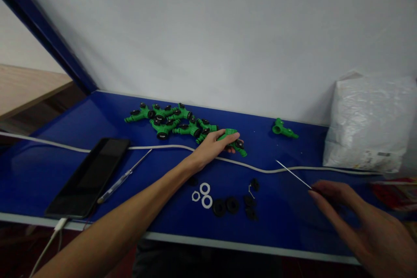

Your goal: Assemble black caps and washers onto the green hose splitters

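My left hand [211, 145] is closed around a green Y-shaped hose splitter [230, 132] with a black valve knob, beside the pile of similar splitters [164, 126]. In my right hand [355, 215], at the right front, is a screwdriver [293, 173]; its thin metal shaft points left and its handle is hidden in the fingers. The tip is apart from everything else. Between the hands and nearer me lie white rings [206, 201], black rings [232, 204] and small black knobs [250, 206].
A lone green splitter body [283, 129] lies at the back. A white plastic-wrapped package [368, 121] stands at the right. On the left are a phone [91, 178] and a clear-handled screwdriver [122, 178]. A white cable [257, 168] crosses the blue table [182, 226].
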`<state>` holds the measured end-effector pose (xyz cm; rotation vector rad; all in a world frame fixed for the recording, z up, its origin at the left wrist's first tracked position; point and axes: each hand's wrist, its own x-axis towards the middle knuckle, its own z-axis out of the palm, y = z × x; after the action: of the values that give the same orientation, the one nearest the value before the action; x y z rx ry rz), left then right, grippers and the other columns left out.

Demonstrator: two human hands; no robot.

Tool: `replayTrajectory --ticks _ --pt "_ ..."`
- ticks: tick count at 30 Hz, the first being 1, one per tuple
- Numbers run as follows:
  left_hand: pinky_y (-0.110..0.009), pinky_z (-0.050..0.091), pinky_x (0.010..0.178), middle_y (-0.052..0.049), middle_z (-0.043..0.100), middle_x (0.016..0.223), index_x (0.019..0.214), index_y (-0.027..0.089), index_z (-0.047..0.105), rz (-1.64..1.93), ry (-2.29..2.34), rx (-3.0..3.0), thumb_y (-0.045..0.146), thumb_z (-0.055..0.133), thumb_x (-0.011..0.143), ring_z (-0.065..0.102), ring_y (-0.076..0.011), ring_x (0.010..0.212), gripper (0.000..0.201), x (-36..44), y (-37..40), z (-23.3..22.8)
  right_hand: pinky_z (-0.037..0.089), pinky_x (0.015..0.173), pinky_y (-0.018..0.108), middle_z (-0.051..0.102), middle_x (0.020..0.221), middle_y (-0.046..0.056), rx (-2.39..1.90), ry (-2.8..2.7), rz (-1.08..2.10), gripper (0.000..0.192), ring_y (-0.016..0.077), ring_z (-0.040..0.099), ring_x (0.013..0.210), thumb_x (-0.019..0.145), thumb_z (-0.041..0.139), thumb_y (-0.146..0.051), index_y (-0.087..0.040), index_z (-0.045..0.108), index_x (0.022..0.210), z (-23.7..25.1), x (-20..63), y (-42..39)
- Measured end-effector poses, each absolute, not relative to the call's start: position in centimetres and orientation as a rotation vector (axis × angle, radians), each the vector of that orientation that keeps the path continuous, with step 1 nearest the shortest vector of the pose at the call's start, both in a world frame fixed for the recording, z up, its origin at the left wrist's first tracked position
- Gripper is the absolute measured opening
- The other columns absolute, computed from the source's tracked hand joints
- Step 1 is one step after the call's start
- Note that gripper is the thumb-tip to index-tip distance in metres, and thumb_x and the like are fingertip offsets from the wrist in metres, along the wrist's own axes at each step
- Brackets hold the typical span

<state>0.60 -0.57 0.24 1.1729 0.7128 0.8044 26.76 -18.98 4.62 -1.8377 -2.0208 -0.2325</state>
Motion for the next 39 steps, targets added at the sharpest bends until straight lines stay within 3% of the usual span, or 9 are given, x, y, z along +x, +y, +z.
replayTrajectory --ticks 5,10,15,20,26,31,33,36,39 --pt "-0.030 0.049 0.077 -0.011 0.074 0.102 0.106 0.011 0.071 0.801 0.725 1.227 0.048 0.071 0.086 0.061 -0.0137 0.075 0.042 0.7 -0.7 0.2 0.062 0.074 0.030 0.075 0.095 0.008 -1.552 -2.142 -0.420 0.031 0.0194 0.076 0.074 0.106 0.042 -0.042 -0.019 0.062 0.109 8.6 21.9 -16.0" --pt "-0.031 0.049 0.078 -0.010 0.073 0.102 0.105 0.011 0.070 0.792 0.715 1.259 0.051 0.069 0.087 0.061 -0.0137 0.075 0.043 0.7 -0.6 -0.1 0.059 0.077 0.026 0.067 0.092 0.006 -1.389 -2.221 -0.469 0.017 0.0153 0.072 0.077 0.105 0.049 -0.025 -0.015 0.060 0.114 8.7 19.5 -14.3" --pt "-0.031 0.049 0.079 -0.009 0.072 0.097 0.102 0.012 0.070 0.792 0.705 1.280 0.054 0.069 0.086 0.061 -0.0136 0.073 0.044 0.6 -0.5 -0.3 0.058 0.077 0.026 0.067 0.092 0.005 -1.390 -2.242 -0.493 0.019 0.0152 0.072 0.076 0.106 0.048 -0.027 -0.015 0.060 0.114 8.6 19.3 -14.0" --pt "-0.031 0.049 0.078 -0.008 0.072 0.095 0.101 0.012 0.069 0.786 0.714 1.291 0.053 0.069 0.086 0.061 -0.0138 0.073 0.044 0.7 -0.6 -0.2 0.057 0.068 0.025 0.066 0.090 0.005 -1.405 -2.241 -0.551 0.020 0.0148 0.070 0.073 0.107 0.046 -0.029 -0.016 0.059 0.114 8.3 19.4 -13.9" --pt "-0.030 0.049 0.076 -0.007 0.071 0.093 0.100 0.012 0.070 0.799 0.765 1.321 0.055 0.068 0.086 0.061 -0.0144 0.073 0.045 0.6 -0.5 -0.3 0.053 0.067 0.032 0.063 0.100 0.011 -1.509 -2.447 -0.641 0.027 0.0203 0.065 0.081 0.107 0.036 -0.023 -0.016 0.058 0.122 8.6 19.3 -13.5" --pt "-0.029 0.049 0.073 -0.004 0.069 0.085 0.108 0.014 0.067 0.829 0.791 1.293 0.055 0.070 0.085 0.061 -0.0139 0.069 0.047 0.4 -0.1 -0.6 0.050 0.076 0.040 0.064 0.092 0.013 -1.476 -2.586 -0.780 0.035 0.0261 0.061 0.083 0.105 0.031 -0.019 -0.016 0.065 0.098 10.0 17.6 -11.5" --pt "-0.029 0.049 0.072 -0.003 0.067 0.081 0.104 0.014 0.066 0.817 0.785 1.283 0.058 0.068 0.085 0.062 -0.0142 0.068 0.048 0.3 0.1 -0.7 0.049 0.075 0.041 0.066 0.090 0.014 -1.467 -2.584 -0.837 0.042 0.0269 0.061 0.082 0.106 0.024 -0.021 -0.017 0.065 0.097 10.3 17.1 -10.7" --pt "-0.030 0.049 0.072 -0.003 0.065 0.078 0.092 0.014 0.065 0.796 0.768 1.264 0.066 0.061 0.086 0.062 -0.0150 0.068 0.052 0.2 0.3 -0.8 0.050 0.076 0.041 0.068 0.100 0.016 -1.433 -2.538 -0.753 0.043 0.0278 0.064 0.086 0.108 0.022 -0.026 -0.015 0.063 0.112 9.9 17.2 -9.6" --pt "-0.031 0.049 0.074 -0.004 0.065 0.074 0.086 0.014 0.065 0.767 0.770 1.227 0.072 0.054 0.087 0.062 -0.0160 0.068 0.058 -0.1 0.4 -0.9 0.051 0.074 0.038 0.068 0.099 0.013 -1.399 -2.517 -0.479 0.038 0.0244 0.065 0.083 0.108 0.028 -0.035 -0.019 0.062 0.110 9.1 17.9 -8.6"
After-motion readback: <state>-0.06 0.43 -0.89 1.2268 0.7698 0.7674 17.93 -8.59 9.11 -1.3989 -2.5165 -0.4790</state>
